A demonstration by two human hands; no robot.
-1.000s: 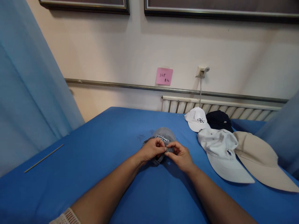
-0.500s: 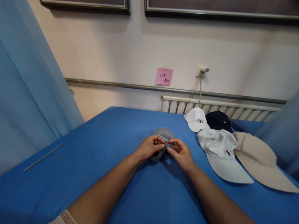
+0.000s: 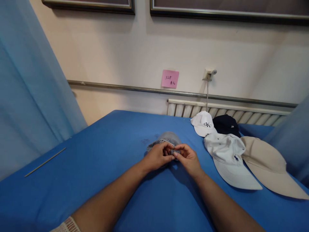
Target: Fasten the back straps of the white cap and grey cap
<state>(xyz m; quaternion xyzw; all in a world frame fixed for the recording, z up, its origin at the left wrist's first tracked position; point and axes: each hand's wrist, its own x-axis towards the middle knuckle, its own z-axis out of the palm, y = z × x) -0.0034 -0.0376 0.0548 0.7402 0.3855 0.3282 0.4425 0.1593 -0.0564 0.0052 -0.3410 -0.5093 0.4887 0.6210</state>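
Note:
A grey baseball cap (image 3: 171, 136) lies on the blue-covered table (image 3: 101, 138) in front of me, with pale lettering partly showing. My left hand (image 3: 158, 156) pinches the cap's back strap from the left. From the right, my right hand (image 3: 187, 157) grips the same strap between thumb and fingers. The fingertips of both hands nearly meet there, and they hide most of the strap and its fastening. The lower part of the cap is covered by my hands.
To the right lie a white cap (image 3: 201, 123), a black cap (image 3: 226, 125), a pale cap with a small dark logo (image 3: 228, 158) and a beige cap (image 3: 267, 164). A thin stick (image 3: 45, 162) lies at the left. Behind the table stands a radiator (image 3: 185, 109).
My left hand has shifted slightly down, its fingers closing nearer my right fingertips. More of the cap's left side and lettering now shows. My right hand stays nearly in place.

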